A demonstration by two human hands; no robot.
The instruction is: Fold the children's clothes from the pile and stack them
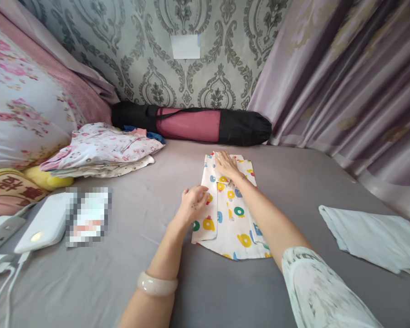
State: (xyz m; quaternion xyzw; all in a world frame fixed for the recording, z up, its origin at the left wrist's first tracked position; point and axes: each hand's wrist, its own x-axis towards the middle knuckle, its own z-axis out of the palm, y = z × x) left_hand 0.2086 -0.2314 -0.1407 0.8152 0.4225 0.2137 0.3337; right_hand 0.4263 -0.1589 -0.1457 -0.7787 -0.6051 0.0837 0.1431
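A small white garment [239, 228] printed with yellow, green and blue figures lies on the grey bed sheet [140, 255]. Its left and right sides are folded inward over the middle, and the lower edge is curved. My right hand [226, 166] rests flat on the upper part, fingers stretched away from me. Over the left folded strip is my left hand [193, 202], its fingers loosely bent and apart. I cannot make out any cloth pinched in it. A pale bangle [157, 284] circles my left forearm.
Folded clothes [112, 148] are piled at the left by a floral pillow [23, 105]. A black and pink long bag [191, 124] lies along the wall. A light blue folded cloth [369, 234] is at the right. A white corded device [48, 221] and power strip [3, 232] sit left.
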